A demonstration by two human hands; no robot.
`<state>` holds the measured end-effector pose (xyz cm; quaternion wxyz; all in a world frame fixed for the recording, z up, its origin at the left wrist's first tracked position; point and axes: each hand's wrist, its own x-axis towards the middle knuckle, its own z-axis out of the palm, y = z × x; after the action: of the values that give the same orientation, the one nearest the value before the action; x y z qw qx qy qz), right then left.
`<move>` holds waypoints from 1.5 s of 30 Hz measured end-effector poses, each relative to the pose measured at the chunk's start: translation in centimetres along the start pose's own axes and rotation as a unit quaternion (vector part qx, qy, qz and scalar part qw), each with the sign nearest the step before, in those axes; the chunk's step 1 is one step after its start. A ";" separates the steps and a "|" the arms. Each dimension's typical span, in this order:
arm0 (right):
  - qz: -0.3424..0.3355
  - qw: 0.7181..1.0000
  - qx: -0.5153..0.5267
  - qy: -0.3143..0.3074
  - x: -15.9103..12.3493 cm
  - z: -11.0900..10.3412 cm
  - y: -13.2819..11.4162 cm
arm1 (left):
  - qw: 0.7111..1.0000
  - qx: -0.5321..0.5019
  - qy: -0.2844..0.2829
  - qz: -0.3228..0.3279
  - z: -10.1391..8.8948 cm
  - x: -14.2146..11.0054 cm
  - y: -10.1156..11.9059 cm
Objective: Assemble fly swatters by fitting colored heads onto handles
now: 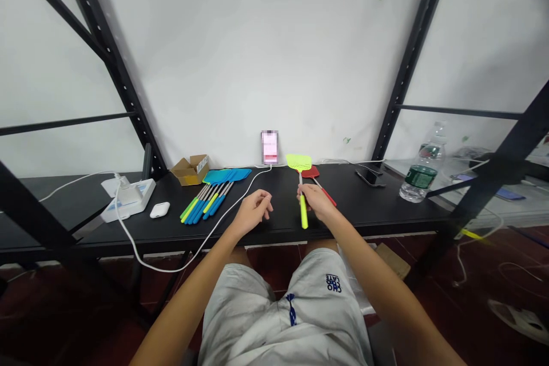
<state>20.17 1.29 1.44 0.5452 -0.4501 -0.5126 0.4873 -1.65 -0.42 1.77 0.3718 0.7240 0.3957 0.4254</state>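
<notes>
My right hand (316, 200) grips the handle of a yellow fly swatter (299, 164), its head pointing away over the black table (377, 209). A red fly swatter (311, 172) lies just beneath and to the right of it. My left hand (254, 210) hovers over the table with its fingers curled and nothing visible in them. To the left lies a bunch of several blue fly swatters (217, 191) with blue and yellow-green handles.
A phone (269, 147) leans on the wall, its white cable (201, 240) running across the table. A power strip (127, 197), earbud case (159, 210) and cardboard box (190, 170) sit left. A dark phone (370, 178) and water bottle (422, 171) stand right.
</notes>
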 end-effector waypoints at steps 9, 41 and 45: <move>-0.021 0.960 -0.272 0.067 2.5 -8.3 0.0 | 0.956 0.250 0.146 0.036 -5.4 0.6 -0.6; -0.003 0.818 -0.542 0.191 3.3 -13.1 1.0 | 0.738 0.639 0.184 -0.114 -9.9 -0.1 -5.7; 0.079 0.796 -0.575 0.170 2.6 -13.2 -0.3 | 0.728 0.648 0.198 -0.107 -9.7 -0.1 -5.8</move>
<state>33.36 3.92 1.11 0.2235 -0.7956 -0.5600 0.0595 -12.01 3.79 0.13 -0.2312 0.6409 0.7149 0.1571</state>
